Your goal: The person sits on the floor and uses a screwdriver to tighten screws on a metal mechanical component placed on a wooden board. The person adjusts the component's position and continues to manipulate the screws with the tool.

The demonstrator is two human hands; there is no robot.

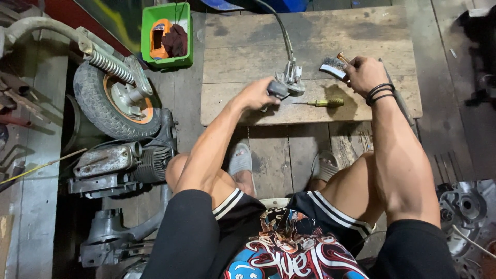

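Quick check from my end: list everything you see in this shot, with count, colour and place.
wooden board: one, brown, worn, on the floor ahead of the knees
metal part with cable: one, grey, on the board's middle, under the left hand
wire brush: one, grey bristles, in the right hand
screwdriver: one, yellow handle, lying on the board between the hands
green bin: one, holding orange and dark red items, left of the board
small wheel: one, black tyre, orange hub, with a spring, far left
engine parts: several, grey, left floor
metal casing: one, grey, right edge
sandals: two, grey, on the feet
left hand: gripping the metal part
right hand: black bands at the wrist, closed on the brush
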